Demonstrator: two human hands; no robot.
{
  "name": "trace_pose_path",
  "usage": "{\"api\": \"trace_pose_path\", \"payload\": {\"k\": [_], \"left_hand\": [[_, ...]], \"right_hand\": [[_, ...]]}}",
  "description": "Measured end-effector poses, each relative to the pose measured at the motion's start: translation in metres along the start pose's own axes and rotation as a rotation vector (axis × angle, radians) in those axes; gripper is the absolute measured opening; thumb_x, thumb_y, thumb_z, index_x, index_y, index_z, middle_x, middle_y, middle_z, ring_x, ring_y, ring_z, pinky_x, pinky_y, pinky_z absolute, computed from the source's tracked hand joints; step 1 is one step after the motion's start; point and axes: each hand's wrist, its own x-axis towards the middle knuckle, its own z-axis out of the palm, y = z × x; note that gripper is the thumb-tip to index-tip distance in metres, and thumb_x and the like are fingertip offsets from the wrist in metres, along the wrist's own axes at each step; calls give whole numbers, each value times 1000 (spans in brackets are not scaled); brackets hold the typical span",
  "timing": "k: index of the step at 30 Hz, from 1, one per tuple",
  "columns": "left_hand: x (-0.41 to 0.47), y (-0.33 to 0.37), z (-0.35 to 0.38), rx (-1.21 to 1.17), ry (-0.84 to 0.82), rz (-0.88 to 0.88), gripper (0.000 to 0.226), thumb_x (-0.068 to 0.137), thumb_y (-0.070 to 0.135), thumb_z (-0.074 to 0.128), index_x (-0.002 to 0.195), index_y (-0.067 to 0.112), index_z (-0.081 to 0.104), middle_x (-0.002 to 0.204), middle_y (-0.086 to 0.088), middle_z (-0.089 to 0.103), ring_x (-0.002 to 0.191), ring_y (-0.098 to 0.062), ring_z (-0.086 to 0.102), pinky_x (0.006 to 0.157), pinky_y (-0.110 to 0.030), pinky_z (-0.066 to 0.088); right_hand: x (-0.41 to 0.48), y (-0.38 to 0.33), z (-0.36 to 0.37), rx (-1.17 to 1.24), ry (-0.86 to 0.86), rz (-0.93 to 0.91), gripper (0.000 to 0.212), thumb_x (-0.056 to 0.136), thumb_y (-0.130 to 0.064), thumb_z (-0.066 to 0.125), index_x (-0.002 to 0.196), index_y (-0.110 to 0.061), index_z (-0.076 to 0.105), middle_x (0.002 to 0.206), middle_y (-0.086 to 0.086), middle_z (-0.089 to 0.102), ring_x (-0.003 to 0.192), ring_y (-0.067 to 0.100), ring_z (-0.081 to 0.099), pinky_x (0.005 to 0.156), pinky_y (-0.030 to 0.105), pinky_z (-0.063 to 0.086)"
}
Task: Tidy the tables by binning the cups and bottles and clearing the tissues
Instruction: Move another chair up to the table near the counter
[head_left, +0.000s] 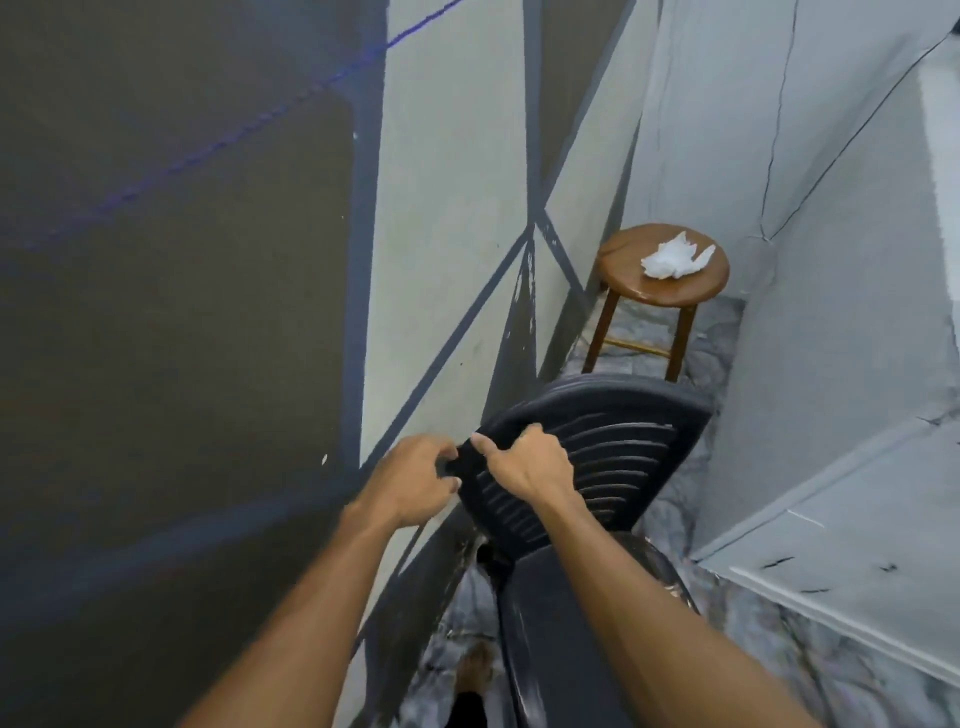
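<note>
Both hands hold the top edge of a black chair; the tissue lies far off on a stool.

The left hand (415, 480) has its grip curled round the left corner of the chair (623, 447) backrest. The right hand (530, 462) is just beside it, its grip closed over the top rim with fingers hooked behind and the thumb lying left along the edge. The chair fills a narrow passage: its left edge is close to the painted wall (441, 208), though whether they touch cannot be told, and its right edge is near a grey ledge (857, 519), with a thin strip of marbled floor (670, 519) between. Beyond the backrest, well apart from the hands, a round wooden stool (623, 275) stands in the far corner. The crumpled white tissue (675, 257) lies on the stool's seat, toward the far right rim but inside it.
</note>
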Motion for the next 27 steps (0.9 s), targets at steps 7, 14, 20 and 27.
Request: {"api": "trace_pose_path", "payload": {"k": [7,14,20,27], "left_hand": [[73,-38,-22,52,-144,105,50,88,16,69,135,25,57,136,4,58,121,-15,54,105,-38,47],[106,56,-17,87,-155,480,70,82,27,77,144,33,45,134,5,57,121,-18,55,102,-39,49],[73,199,34,166,-246,1045,109,71,39,87,154,42,16,152,7,35,138,-18,39,111,-38,41],[-19,316,121,279,-208,1611,113,57,74,78,150,39,24,164,-1,15,150,-28,15,120,-49,24]], "right_hand": [[26,-28,38,445,211,362,128,72,-53,75,154,3,-6,147,19,44,131,36,47,106,41,43],[-11,15,-32,685,332,385,86,67,-31,78,138,-4,38,114,8,61,94,21,63,64,33,53],[-114,89,-113,749,452,302,32,57,-20,67,87,-12,57,75,0,61,66,16,56,60,32,46],[-257,159,-149,725,482,372,20,57,-5,58,74,-12,51,62,3,43,59,18,41,58,32,31]]}}
